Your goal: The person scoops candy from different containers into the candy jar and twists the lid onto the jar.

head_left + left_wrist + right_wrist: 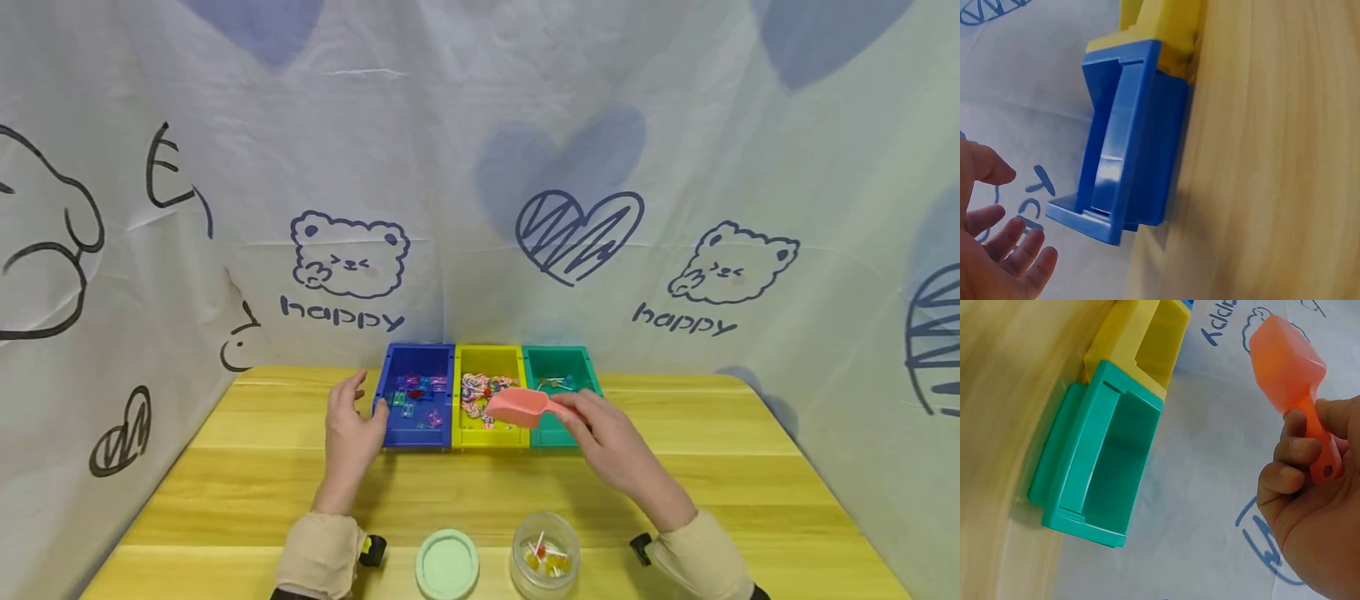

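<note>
Wooden tabletop, swirled candies in yellow bin

Bins behind jar, lollipops inside jar; lid left

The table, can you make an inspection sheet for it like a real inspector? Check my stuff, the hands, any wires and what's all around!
Surface: table with a yellow wood look.
Job's things: blue bin, yellow bin and green bin in a row, each with small bits inside; jar with stick bits in it; lid beside the jar, not on it; scoop held up.
Clutter: nothing seen.
Hands: left hand beside the blue bin, holding nothing; right hand grips the scoop's handle.
Cables: nothing seen.
Surroundings: white sheet with hearts, bears and "happy" on it.
</note>
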